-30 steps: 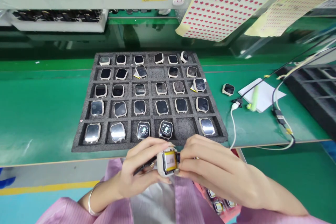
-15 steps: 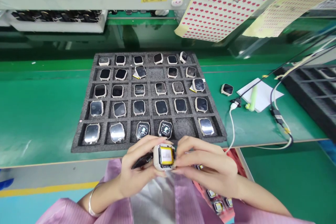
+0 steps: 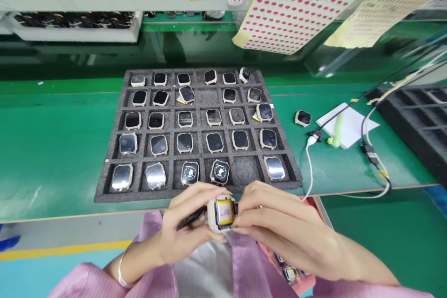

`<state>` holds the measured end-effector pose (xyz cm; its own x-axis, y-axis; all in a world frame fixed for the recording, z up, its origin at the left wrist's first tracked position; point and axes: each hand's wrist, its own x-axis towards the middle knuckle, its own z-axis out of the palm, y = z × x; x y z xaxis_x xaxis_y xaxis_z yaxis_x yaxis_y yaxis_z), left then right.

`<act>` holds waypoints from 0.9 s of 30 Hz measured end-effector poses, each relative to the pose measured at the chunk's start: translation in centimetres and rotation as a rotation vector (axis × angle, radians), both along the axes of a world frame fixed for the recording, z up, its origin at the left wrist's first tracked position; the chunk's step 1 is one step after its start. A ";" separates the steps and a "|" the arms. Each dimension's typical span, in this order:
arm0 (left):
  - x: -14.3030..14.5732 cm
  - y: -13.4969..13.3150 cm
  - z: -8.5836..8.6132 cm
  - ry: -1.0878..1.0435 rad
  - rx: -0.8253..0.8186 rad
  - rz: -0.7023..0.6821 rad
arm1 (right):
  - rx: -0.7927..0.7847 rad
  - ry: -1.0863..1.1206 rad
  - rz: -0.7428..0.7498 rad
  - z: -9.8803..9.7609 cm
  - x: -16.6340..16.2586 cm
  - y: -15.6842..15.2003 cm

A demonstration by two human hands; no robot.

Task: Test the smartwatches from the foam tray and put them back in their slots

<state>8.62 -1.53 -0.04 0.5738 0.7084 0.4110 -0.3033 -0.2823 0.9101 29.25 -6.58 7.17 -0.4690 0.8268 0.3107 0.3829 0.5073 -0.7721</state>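
Observation:
Both hands hold a small beige watch body [image 3: 221,214] with a yellow part showing inside, just below the table's front edge. My left hand [image 3: 186,228] grips its left side, fingers curled, with a dark thin tool or strap end [image 3: 192,219] sticking out between the fingers. My right hand [image 3: 279,223] pinches the right side of the watch body. Just beyond the hands lies a dark foam tray [image 3: 206,98] with several watch bodies in its pockets; one front pocket [image 3: 245,170] holds nothing.
A loose watch body [image 3: 303,118] lies right of the tray, beside white paper [image 3: 349,125] and a green pen [image 3: 337,129]. Cables [image 3: 370,149] run along the right. Another dark tray [image 3: 415,121] sits far right. Red-dotted sticker sheets [image 3: 296,4] hang above. A red tray of watches [image 3: 291,272] rests on my lap.
The watch body has been turned slightly in my fingers and my right hand has shifted over its right side. The tray and table items have not moved.

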 end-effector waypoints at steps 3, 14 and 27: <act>0.1 0.0 0.0 -0.014 0.030 0.000 | -0.006 -0.038 0.015 0.1 0.1 -0.1; 0.1 0.0 0.3 -0.034 0.018 0.019 | -0.112 -0.012 0.115 0.7 0.5 0.4; -0.2 -0.4 0.0 -0.009 0.002 0.006 | -0.048 -0.151 0.043 1.3 -0.2 -0.4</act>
<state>8.42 -1.93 -0.05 0.5655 0.7113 0.4173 -0.3100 -0.2856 0.9068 29.08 -7.02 8.47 -0.5427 0.8171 0.1945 0.4751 0.4895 -0.7312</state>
